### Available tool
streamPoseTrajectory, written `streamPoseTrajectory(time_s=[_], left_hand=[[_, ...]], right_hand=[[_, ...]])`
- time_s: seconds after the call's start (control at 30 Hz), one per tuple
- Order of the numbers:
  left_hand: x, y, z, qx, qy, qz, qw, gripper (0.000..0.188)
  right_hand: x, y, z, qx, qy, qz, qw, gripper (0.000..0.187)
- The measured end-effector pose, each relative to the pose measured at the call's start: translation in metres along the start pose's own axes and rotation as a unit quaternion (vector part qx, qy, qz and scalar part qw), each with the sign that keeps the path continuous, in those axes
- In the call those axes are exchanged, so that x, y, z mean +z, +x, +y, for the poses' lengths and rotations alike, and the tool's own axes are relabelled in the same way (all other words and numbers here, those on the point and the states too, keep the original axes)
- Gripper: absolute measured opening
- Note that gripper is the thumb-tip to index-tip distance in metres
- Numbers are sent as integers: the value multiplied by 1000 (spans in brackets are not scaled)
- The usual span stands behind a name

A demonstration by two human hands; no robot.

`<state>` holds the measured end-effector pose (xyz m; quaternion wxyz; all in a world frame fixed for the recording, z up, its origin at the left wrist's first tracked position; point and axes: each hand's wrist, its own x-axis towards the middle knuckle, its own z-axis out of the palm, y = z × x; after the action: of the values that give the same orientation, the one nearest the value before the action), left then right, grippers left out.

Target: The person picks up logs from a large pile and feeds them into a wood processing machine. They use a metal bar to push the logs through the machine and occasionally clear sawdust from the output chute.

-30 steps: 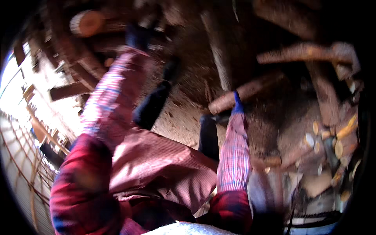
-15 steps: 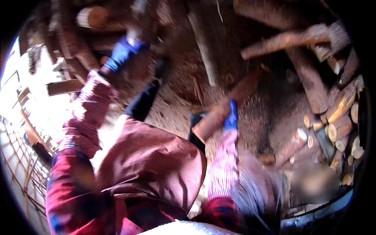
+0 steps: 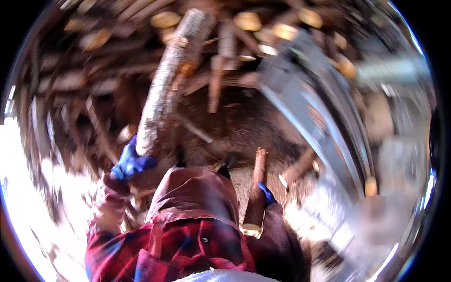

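My left hand (image 3: 130, 162), in a blue glove, grips the near end of a long, pale-barked log (image 3: 162, 89). That log slants up and away toward the stacked wood. In my right hand (image 3: 268, 193), also blue-gloved, is a shorter brown log (image 3: 256, 197), held beside my right leg. Its cut end points toward me, and the fingers lie along its right side, partly hidden by the log. Both gloves are somewhat blurred.
Piled logs (image 3: 94, 80) fill the far side and the left. A grey-blue metal frame (image 3: 300, 108) slants down the right. Another log (image 3: 298, 171) lies on the dirt floor right of my held one. Bottom right, a person (image 3: 378, 218) shows blurred.
The view has swung to the right, bringing the metal frame in. The log at my left hand now shows at full length; the right hand still holds its log, now more upright in view.
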<state>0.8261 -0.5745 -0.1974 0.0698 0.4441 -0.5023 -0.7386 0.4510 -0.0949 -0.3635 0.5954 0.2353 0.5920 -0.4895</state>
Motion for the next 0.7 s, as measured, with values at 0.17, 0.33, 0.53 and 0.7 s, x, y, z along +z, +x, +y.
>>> streamPoseTrajectory(time_s=[0.17, 0.33, 0.53, 0.7], left_hand=[[123, 19, 160, 241, 179, -169, 939, 92], [377, 94, 234, 340, 180, -373, 844, 85], [689, 149, 236, 689, 536, -165, 459, 87], [837, 184, 165, 651, 656, -162, 347, 78]], right_hand=[[-34, -74, 36, -67, 193, 104, 973, 48], [-86, -152, 53, -170, 358, 191, 898, 46], [-174, -197, 77, -385, 369, 324, 781, 46], [-206, -258, 69, -401, 409, 377, 728, 43]])
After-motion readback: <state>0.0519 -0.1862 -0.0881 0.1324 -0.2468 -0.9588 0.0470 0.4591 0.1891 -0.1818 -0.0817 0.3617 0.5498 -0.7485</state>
